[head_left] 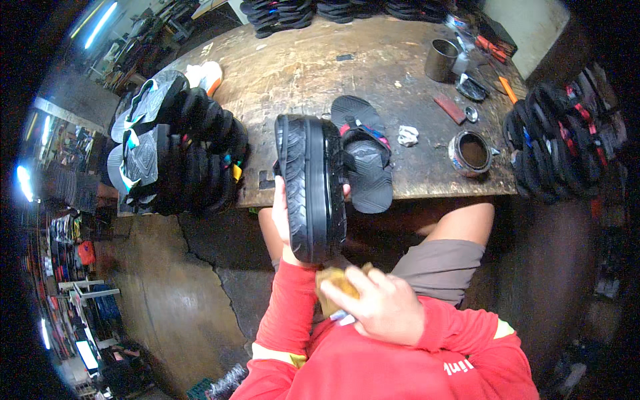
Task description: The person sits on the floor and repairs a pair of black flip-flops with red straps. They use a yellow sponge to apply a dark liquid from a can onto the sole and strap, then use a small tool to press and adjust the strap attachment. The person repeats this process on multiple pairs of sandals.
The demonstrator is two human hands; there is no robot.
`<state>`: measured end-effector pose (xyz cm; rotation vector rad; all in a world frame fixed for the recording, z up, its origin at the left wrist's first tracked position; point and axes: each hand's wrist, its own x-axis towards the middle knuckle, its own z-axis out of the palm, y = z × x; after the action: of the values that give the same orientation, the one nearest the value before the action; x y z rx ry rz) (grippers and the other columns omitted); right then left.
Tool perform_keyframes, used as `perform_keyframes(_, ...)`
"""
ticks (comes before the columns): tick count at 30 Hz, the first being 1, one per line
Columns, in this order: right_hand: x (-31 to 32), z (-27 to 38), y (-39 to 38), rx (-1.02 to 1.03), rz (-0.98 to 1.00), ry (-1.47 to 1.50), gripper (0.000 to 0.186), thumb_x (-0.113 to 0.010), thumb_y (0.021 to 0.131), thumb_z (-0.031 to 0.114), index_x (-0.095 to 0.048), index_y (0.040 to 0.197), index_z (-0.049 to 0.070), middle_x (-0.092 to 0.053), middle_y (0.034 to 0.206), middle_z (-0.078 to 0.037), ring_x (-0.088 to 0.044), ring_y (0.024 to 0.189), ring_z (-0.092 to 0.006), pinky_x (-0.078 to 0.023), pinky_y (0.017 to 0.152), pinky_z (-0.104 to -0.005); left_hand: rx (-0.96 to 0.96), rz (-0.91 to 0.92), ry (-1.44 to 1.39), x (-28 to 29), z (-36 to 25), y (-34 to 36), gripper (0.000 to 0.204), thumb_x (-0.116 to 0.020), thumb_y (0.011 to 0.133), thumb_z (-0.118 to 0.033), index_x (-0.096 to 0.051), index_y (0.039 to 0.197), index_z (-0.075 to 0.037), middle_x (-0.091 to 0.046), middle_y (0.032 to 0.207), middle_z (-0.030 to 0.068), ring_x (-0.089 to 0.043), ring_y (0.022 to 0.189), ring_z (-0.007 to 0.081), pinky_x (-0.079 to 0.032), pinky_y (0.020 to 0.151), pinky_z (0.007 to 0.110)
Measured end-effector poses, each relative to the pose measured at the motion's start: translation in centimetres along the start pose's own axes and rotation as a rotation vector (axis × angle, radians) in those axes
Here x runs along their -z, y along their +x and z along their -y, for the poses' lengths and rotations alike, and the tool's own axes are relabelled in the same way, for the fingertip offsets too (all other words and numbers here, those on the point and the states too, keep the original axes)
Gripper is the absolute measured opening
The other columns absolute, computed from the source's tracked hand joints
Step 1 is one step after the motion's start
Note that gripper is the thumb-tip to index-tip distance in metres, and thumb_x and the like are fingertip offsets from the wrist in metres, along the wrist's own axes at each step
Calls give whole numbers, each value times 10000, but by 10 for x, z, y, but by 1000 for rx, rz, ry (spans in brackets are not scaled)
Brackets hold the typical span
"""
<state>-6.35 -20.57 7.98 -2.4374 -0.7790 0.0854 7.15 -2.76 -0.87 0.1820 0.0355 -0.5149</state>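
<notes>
My left hand (283, 217) is wrapped round a black sandal (303, 187) with a treaded sole, held up on its side over the table's front edge. The sandal may be a pair pressed together; I cannot tell. Just below its near end, my right hand (390, 310) pinches a crumpled yellow-brown cloth (327, 303), close to my chest. My right fingers are slightly blurred. Beside the held sandal, black sandals (372, 180) with coloured straps lie on the wooden table (293, 73).
Stacks of black sandals stand at the table's left (213, 133) and right (560, 140). An open tin (472, 153), a metal cup (441, 60), a red-handled brush-like tool (449, 109) and a crumpled white scrap (408, 136) sit on the right side. A white shoe (205, 77) is far left.
</notes>
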Motion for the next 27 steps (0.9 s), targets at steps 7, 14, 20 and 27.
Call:
perform_keyframes(7,18,-27,26,34,-239,67,780,-839,650,107,-664,1405,194,-624,1086,-147,-691,819,-310,-620,744,-402,-52,11,18,-6,-5,-6,800,-348,1071,-651,-464,1536,-11,-659,1337,264,-717,1061,466,-638,900,533)
perform_keyframes(14,9,-39,90,22,-421,-219,717,-789,664,116,-683,1367,212,-613,1015,-142,-682,804,-331,-597,693,-399,-149,-183,-138,2,30,-35,670,-311,1120,-569,-482,1543,-79,-649,1394,192,-675,1211,362,-518,1092,521)
perform_keyframes(20,49,-118,120,-116,-427,-41,466,-768,851,296,-733,1300,174,-675,1046,-185,-710,884,-368,-595,786,-463,172,51,112,14,20,-71,711,-369,1106,-553,-349,1618,-60,-445,1602,229,-484,1434,437,-467,1132,581)
perform_keyframes(27,52,-112,91,-88,-270,268,509,-811,867,305,-715,1337,136,-716,1065,-176,-720,907,-334,-573,882,-414,127,-82,243,15,20,-77,728,-432,1091,-555,-345,1620,-63,-453,1596,226,-514,1412,398,-461,1142,553)
